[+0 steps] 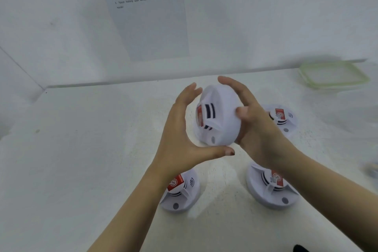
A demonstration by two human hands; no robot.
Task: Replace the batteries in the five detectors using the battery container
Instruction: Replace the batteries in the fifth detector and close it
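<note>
The right hand (255, 127) clamped the right rim and the left hand (183, 131) pinched the left rim of a round white plastic detector (222, 108) held on edge mid-table, clear green-rimmed container (335, 83) far right, nearer the right hand.

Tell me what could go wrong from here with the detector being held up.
1. The white round detector is held tilted above the white table between the left hand and right hand. If the grip slips, it may drop, perhaps onto the white detector at the near right.
2. The clear green-rimmed container sits far back on the right. Reaching for it could brush the white detector at the far right.
</note>
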